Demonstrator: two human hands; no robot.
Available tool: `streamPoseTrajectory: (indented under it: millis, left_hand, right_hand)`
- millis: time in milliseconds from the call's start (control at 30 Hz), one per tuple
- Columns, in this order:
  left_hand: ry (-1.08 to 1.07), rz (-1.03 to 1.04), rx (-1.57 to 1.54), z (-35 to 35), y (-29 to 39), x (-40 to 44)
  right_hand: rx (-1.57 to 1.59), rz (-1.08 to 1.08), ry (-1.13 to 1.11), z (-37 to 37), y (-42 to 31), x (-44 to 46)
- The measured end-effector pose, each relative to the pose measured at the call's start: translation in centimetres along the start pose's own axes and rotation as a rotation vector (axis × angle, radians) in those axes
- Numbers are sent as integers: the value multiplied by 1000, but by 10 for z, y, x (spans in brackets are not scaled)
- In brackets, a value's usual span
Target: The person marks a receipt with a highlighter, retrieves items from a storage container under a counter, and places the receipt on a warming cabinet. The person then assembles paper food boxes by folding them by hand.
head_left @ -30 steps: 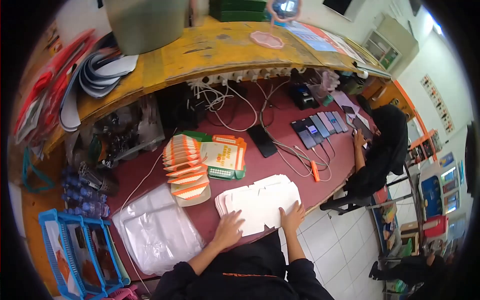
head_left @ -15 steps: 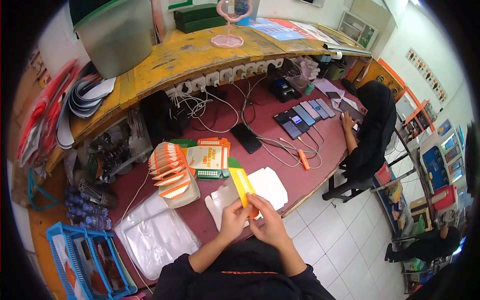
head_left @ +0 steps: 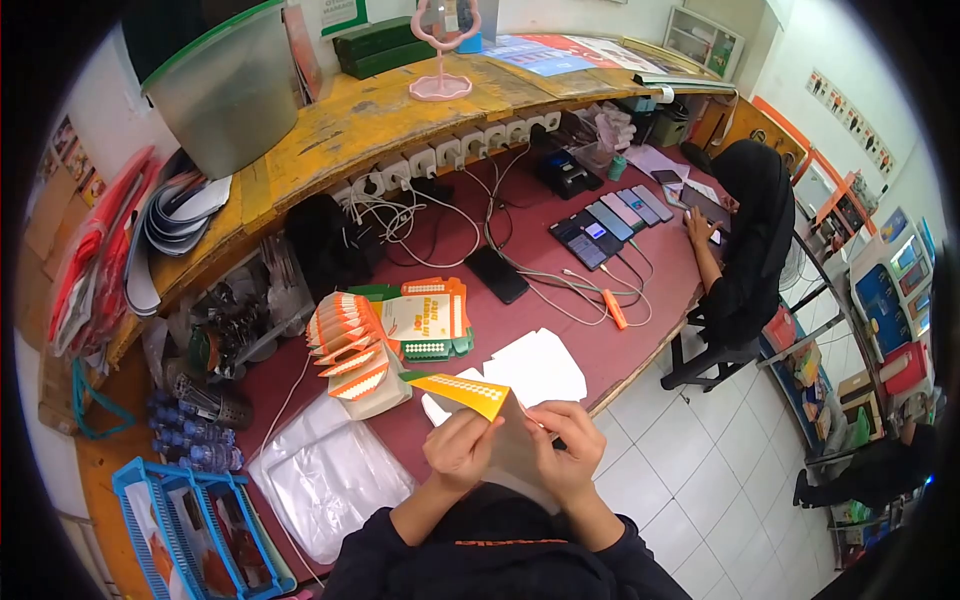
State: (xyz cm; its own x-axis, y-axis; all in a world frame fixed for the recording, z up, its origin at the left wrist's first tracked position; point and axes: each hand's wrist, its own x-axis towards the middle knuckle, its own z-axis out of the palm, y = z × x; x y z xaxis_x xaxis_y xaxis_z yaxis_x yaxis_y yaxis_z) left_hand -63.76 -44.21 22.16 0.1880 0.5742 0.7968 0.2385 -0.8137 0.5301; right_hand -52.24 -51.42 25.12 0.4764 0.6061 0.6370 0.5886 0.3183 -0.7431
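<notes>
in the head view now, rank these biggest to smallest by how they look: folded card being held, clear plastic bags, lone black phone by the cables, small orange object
1. clear plastic bags
2. folded card, though nearness to the camera enlarges it
3. black phone
4. orange object

1. A dark red tabletop (head_left: 500, 328) was observed, with a worn yellow wooden shelf (head_left: 350, 110) set above its far side.
2. Tabletop, near left: clear plastic sleeves (head_left: 330, 480) were laid flat in a pile.
3. Beyond these, orange-and-white folded cartons (head_left: 345, 340) were arranged in a fanned stack; a flat printed carton (head_left: 425, 318) was placed just beside.
4. Near the front edge, white card blanks (head_left: 540, 365) were spread, partly hidden.
5. Centre to right: a black phone (head_left: 497, 275), a row of phones (head_left: 609, 221) and an orange object (head_left: 614, 309) were found near pale cables.
6. Shelf: a green-rimmed bin (head_left: 225, 100), dark green boxes (head_left: 380, 45) and a pink stand (head_left: 440, 88) were noted.
</notes>
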Motion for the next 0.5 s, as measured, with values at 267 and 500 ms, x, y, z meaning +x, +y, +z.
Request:
streamPoseTrajectory:
  millis: [267,500]
  left_hand:
    - [-241,-549,-787,-9,16,7]
    - [-333,-582,-832,-4,0,-1]
  right_hand:
    - [165,277,-71,-3,-16,2]
    - [-26,68,-61,-2,-17,2]
